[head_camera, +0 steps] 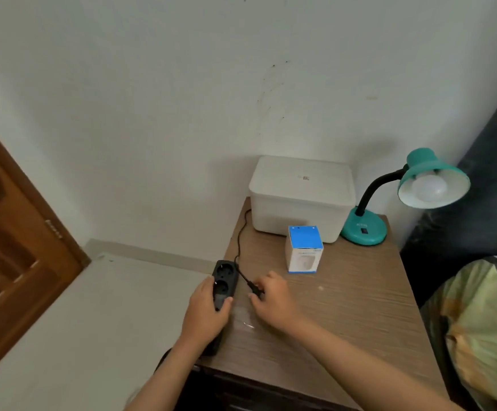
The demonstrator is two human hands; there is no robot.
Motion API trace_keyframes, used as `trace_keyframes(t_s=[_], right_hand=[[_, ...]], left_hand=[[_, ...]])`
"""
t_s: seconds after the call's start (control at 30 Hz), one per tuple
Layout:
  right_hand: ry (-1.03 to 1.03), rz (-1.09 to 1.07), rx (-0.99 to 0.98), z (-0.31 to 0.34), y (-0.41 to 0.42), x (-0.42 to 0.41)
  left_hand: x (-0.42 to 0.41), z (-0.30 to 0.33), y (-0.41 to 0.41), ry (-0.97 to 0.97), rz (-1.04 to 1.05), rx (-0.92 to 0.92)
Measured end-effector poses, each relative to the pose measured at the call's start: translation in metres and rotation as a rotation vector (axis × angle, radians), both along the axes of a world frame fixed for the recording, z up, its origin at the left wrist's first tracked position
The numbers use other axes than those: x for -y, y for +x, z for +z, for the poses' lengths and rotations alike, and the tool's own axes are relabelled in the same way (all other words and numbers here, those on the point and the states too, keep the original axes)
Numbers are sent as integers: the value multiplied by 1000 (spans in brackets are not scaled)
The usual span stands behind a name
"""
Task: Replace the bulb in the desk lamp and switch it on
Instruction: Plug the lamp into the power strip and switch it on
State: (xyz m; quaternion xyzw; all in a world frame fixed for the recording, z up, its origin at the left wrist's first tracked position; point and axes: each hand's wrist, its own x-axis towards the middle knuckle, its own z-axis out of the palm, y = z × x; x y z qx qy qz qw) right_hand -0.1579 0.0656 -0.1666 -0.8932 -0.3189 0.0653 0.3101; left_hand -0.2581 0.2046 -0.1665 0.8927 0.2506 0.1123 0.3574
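Observation:
A teal desk lamp (363,229) stands at the far right corner of the wooden bedside table (345,307). Its shade (433,179) faces me with a white bulb (429,188) inside, unlit. A blue and white bulb box (304,250) stands upright mid-table. The lamp's black cord (239,235) runs along the left edge to a black plug (254,287). My right hand (273,301) pinches that plug just right of a black power strip (225,280). My left hand (207,310) grips the strip at the table's left edge.
A white lidded storage box (300,197) sits against the wall behind the bulb box. A brown wooden door (13,247) is at the left, pale floor below. A dark headboard and a patterned pillow (484,327) lie to the right.

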Motion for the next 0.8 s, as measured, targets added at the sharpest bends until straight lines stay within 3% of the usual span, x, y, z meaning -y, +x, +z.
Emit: trace_keyframes(t_s=[0.27,0.53,0.8], right_hand=[[-34,-90,-34,-4,7,-23],[415,-242,-202,28,15,-45],[295,-177,-228,24,13,-59]], left_hand=[[8,-2,-3,-62,79,85],[3,-5,-3,-112,113,141],[4,1,-4,-139,111,211]])
